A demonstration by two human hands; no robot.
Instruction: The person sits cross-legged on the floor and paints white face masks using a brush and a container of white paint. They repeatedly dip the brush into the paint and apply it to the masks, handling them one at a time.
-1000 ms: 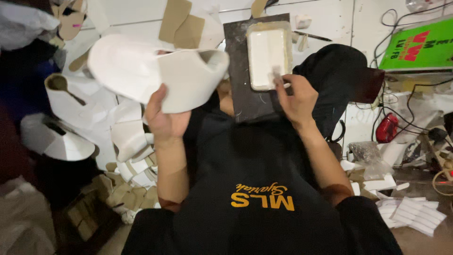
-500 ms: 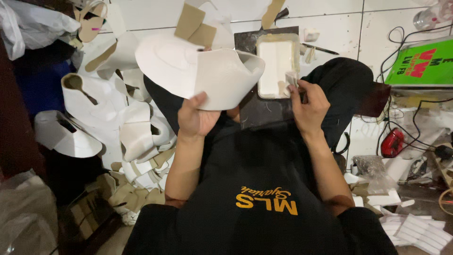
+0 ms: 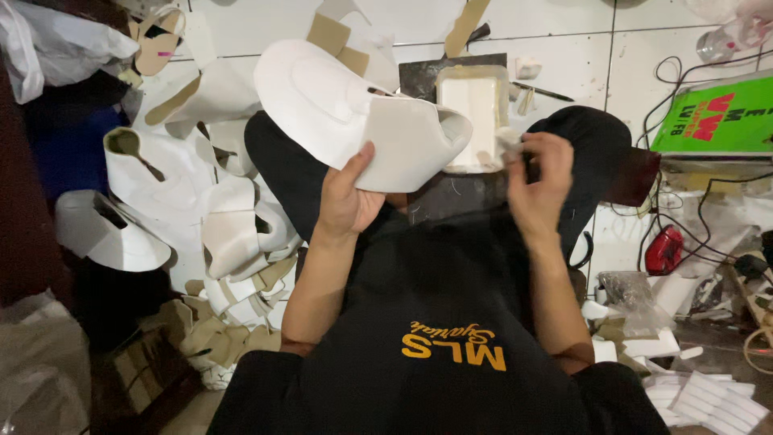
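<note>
The left hand point(image 3: 345, 201) has its grip closed on a white shoe upper point(image 3: 354, 121), thumb on the near face, fingers hidden behind; the upper hangs in the air at about 11 o'clock from the middle of the view, its curved opening turned toward 3 o'clock. The right hand point(image 3: 538, 187), at about 1 o'clock, is pinched shut on a small pale scrap point(image 3: 507, 143) right beside the upper's open edge; what the scrap is cannot be told. Behind both, toward 12 o'clock, a dark board point(image 3: 451, 205) rests on the lap and bears a shallow white tray point(image 3: 475, 113). More white cut pieces point(image 3: 233, 242) lie piled on the floor at 9 o'clock, a green box point(image 3: 717, 121) at 2 o'clock, a red object point(image 3: 664, 250) at 3 o'clock
</note>
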